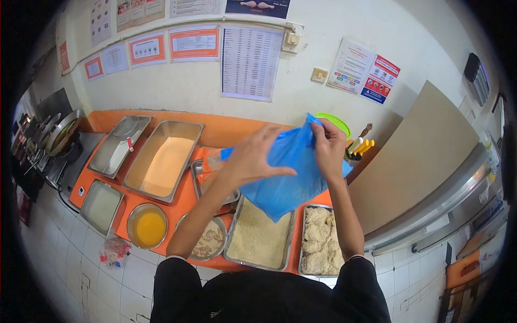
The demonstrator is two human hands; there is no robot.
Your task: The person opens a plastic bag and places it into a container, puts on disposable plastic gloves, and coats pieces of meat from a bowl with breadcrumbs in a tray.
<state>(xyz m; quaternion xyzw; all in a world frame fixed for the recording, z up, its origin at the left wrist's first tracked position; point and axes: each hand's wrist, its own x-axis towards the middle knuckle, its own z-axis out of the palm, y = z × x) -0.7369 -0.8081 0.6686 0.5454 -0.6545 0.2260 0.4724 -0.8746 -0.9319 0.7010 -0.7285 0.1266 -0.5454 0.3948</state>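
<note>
A blue plastic bag [285, 180] hangs above the orange counter, over a tray of pale crumbs [258, 237]. My right hand [329, 144] pinches the bag's upper edge near its top corner. On the other side, my left hand [258, 156] is at the bag's left part with thumb and fingers spread apart. Some of the bag lies behind that hand. Below and right of the bag is a tray of coated pieces [320, 242]. A bowl with pieces in pale liquid [204, 239] stands under my left forearm.
A bowl of yellow liquid [148, 227], a deep pan of orange powder [167, 167] and a pan with a sieve [118, 142] stand left. Knives with yellow handles [365, 148] and a green lid [336, 125] are at the back right, near a large panel [409, 161].
</note>
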